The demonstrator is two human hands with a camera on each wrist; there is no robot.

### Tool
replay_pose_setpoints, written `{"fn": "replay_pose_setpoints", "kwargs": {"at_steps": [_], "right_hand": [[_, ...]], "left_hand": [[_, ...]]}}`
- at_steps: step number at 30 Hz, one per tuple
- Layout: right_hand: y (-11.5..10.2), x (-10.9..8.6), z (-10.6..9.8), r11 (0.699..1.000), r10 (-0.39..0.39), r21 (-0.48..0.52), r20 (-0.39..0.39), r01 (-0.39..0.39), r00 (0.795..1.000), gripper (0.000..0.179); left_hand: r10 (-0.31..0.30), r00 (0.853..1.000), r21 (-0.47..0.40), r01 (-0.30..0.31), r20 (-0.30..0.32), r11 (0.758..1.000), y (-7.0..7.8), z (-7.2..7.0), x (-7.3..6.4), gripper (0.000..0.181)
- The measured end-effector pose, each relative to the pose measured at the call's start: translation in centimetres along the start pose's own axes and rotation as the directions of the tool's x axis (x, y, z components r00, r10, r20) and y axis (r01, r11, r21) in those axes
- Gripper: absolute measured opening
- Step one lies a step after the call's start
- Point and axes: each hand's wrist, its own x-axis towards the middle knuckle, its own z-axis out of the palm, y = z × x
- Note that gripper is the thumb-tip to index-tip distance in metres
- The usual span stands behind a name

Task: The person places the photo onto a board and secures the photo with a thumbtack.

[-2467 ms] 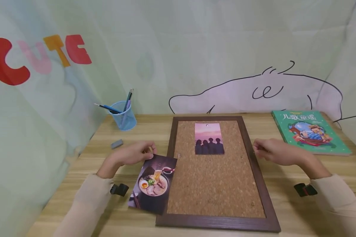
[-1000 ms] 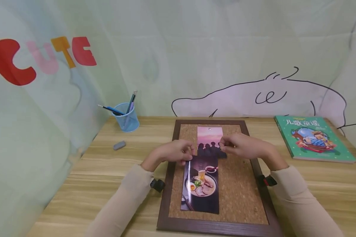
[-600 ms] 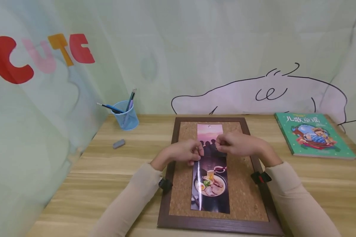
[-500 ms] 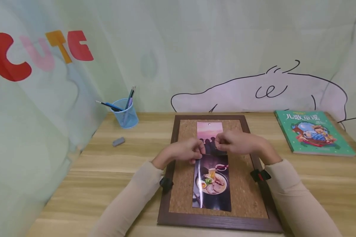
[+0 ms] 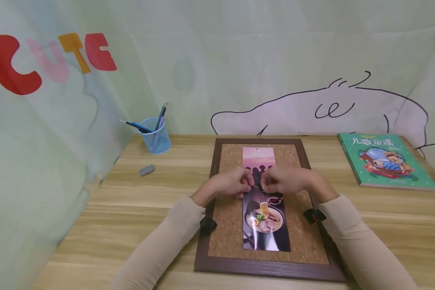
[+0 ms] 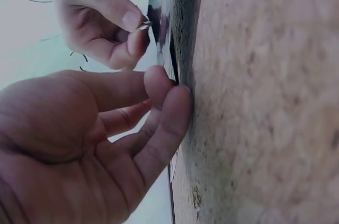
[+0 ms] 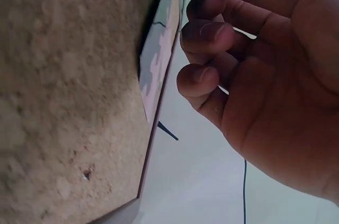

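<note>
My left hand (image 5: 233, 181) pinches the upper left corner of a dark photo of a ramen bowl (image 5: 264, 221), which lies over the cork board (image 5: 228, 229). In the left wrist view the thumb and index finger close on the photo's edge, right at the cork. My right hand (image 5: 286, 180) is at the photo's top edge, holding a small silver thumbtack (image 6: 146, 24) between thumb and index finger. Above the ramen photo, a pink sunset photo (image 5: 258, 156) with silhouettes is fixed by a silver tack (image 5: 257, 149); both hands overlap its lower part in the head view.
The board's dark brown frame (image 5: 268, 267) lies on a wooden table (image 5: 130, 225). A blue pencil cup (image 5: 156, 137) with several pencils stands at the back left, a grey eraser (image 5: 146, 170) before it. At the back right lies a green book (image 5: 388, 163).
The left hand has carried the ramen photo from the board's left side rightward onto the cork, below the sunset photo. The right hand has come in from the right to the photo's top edge.
</note>
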Motion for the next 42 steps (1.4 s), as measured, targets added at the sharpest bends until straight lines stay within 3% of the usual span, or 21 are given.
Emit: {"fn": "replay_pose_setpoints", "kwargs": {"at_steps": [7, 12, 16, 21, 33, 42], "right_hand": [[0.1, 0.4, 0.3, 0.999, 0.028, 0.029, 0.074, -0.031, 0.997, 0.010], [0.0, 0.5, 0.4, 1.000, 0.006, 0.027, 0.089, -0.009, 0.996, 0.009], [-0.1, 0.5, 0.5, 1.000, -0.006, 0.018, 0.099, 0.004, 0.995, 0.009], [0.1, 0.5, 0.5, 0.998, 0.028, 0.044, 0.118, -0.034, 0.993, 0.010], [0.4, 0.7, 0.8, 0.995, 0.069, 0.060, 0.112, -0.076, 0.991, 0.008], [0.5, 0.9, 1.0, 0.986, 0.110, 0.112, 0.105, -0.121, 0.988, 0.010]], "left_hand": [[-0.033, 0.999, 0.063, 0.036, -0.036, 0.997, 0.4, 0.0, 0.2, 0.006], [-0.059, 0.997, 0.096, 0.063, -0.049, 0.993, 0.7, 0.0, 0.4, 0.005], [-0.063, 0.997, 0.105, 0.068, -0.048, 0.992, 0.9, 0.0, 0.3, 0.003], [-0.056, 0.997, 0.122, 0.062, -0.050, 0.991, 1.0, -0.1, 0.3, 0.004], [-0.094, 0.994, 0.142, 0.101, -0.057, 0.985, 1.0, 0.1, 0.2, 0.004], [-0.092, 0.995, 0.125, 0.095, -0.033, 0.988, 0.7, 0.3, 0.1, 0.004]]}}
